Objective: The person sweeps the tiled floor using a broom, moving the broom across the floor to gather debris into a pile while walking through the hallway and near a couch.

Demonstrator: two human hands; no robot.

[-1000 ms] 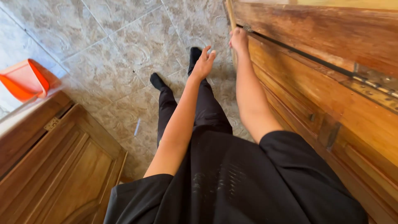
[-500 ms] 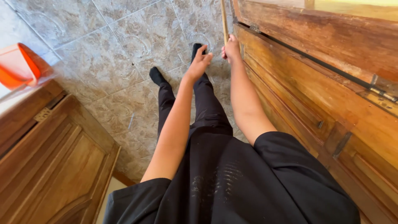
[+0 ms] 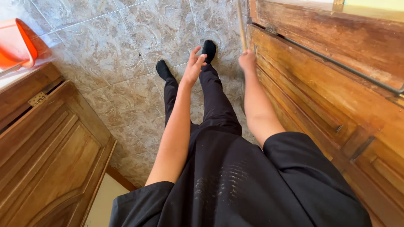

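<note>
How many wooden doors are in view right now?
2. One wooden door stands at the lower left, with a hinge showing. The other runs along the right side, beside the right hand gripping a wooden stick. Others may lie outside the view.

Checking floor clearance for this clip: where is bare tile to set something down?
Bare tile floor lies between the orange dustpan and the feet. It is crowded at the right: the right hand grips a wooden stick against the wooden door; the left hand hovers open.
</note>
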